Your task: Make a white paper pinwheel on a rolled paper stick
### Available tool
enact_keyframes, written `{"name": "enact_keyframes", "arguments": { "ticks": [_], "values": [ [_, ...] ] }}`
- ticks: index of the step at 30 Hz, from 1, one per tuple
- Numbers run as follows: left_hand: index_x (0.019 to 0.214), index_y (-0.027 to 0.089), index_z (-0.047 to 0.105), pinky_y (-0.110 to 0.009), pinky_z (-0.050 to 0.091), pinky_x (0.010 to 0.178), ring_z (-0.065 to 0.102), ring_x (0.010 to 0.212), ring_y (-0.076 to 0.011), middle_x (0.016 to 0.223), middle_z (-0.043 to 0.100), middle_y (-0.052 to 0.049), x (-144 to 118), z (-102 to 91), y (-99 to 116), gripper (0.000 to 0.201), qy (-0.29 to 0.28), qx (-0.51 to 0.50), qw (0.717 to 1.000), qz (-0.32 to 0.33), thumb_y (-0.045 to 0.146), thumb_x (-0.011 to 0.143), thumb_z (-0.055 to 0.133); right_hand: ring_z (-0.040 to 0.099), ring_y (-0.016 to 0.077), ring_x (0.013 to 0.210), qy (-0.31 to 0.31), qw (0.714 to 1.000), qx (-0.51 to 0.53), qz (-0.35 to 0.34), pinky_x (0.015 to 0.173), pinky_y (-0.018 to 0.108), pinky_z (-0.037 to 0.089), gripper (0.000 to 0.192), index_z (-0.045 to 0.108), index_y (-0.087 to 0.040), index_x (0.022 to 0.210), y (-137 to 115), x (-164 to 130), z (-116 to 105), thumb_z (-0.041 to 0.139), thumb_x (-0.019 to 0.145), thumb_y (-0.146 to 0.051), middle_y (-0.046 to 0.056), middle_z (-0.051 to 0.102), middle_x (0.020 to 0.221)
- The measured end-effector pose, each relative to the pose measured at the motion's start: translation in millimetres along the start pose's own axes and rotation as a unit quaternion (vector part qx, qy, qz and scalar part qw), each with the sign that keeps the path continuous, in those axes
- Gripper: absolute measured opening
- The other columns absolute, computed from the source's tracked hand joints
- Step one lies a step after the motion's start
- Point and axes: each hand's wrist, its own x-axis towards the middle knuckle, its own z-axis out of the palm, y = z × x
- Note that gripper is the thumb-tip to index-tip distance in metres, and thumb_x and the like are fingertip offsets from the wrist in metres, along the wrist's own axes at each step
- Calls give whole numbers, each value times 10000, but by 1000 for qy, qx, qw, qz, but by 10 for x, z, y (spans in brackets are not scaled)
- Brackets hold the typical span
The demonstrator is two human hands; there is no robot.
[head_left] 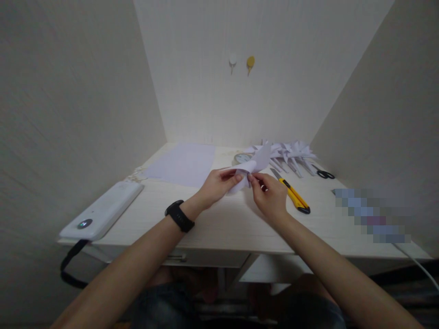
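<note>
A folded white paper piece [253,167] is being pinched above the middle of the surface [219,219], its near end being gripped by the closed fingers of the left hand [216,185] and of the right hand [270,194]. A yellow utility knife [291,194] is being kept just right of the right hand, while a flat paper sheet [183,162] and a pile of folded paper shapes [291,153] are being left toward the far edge.

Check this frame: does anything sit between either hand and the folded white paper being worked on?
Nothing visible does. The left hand and the right hand both pinch the folded paper directly, above the desk. The yellow utility knife lies just right of the right hand, apart from the paper.
</note>
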Motion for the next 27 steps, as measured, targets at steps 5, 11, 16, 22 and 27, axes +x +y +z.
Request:
{"name": "enact_keyframes", "arguments": {
  "ticks": [5,11,16,22,27],
  "values": [
    [1024,144,754,-317,511,857,659,948,-206,1048,742,-93,-2,-4,24,428,0,14,1000,-3,515,823,686,595,148,536,-5,1000,-6,10,562,274,454,240,719,-181,851,8,-1,-1,557,923,-344,44,724,708],
    [1041,146,753,-319,519,838,661,959,-220,1000,748,-90,11,0,12,434,6,25,1000,3,519,838,664,597,151,535,0,1000,-3,13,556,277,455,263,717,-185,839,17,-4,8,554,922,-374,48,726,706],
    [1078,146,742,-324,522,830,665,957,-220,1062,742,-100,5,-6,-2,443,9,28,1000,-3,515,846,659,592,146,524,-4,1000,2,17,541,272,453,261,717,-186,847,8,0,1,554,921,-375,46,730,714],
    [1119,137,726,-351,510,903,660,1025,-233,1089,735,-123,14,0,-24,481,4,8,1000,18,518,830,679,591,136,517,-1,1000,-2,2,550,262,452,238,718,-170,841,-1,2,1,567,918,-337,41,721,697],
    [1093,136,729,-350,500,933,659,1033,-225,1094,733,-119,14,-3,-17,426,-11,30,999,22,490,876,632,589,142,518,-1,1000,-7,2,547,268,451,251,717,-179,840,-1,0,-3,559,926,-354,45,717,692]
  ]
}}
